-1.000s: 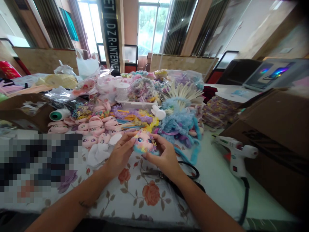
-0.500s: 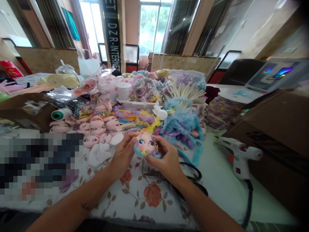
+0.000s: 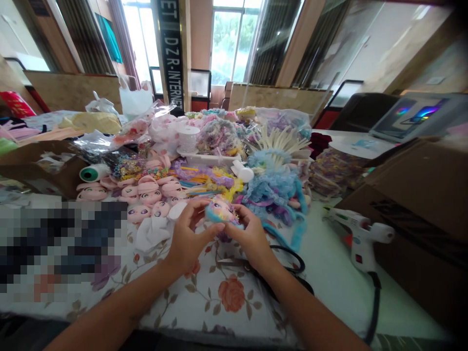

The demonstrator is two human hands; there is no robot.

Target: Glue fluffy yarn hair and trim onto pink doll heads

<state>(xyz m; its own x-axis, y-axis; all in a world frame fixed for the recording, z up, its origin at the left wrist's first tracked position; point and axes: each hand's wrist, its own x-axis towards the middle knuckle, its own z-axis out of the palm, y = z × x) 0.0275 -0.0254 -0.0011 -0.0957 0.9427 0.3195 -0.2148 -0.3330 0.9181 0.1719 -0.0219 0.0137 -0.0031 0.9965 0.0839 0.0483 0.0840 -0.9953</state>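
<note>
Doll head (image 3: 221, 210), likely light, with a hard face and soft, easily crushed trim, pinched at its 2 sides by the closed fingers of left hand (image 3: 187, 240) and right hand (image 3: 251, 239), just above the floral tablecloth (image 3: 204, 297).

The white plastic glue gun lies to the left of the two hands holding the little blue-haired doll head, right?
No. The head view shows the white plastic glue gun lying to the right of the left hand and right hand, not to the left. They do hold the little blue-haired doll head.
</note>
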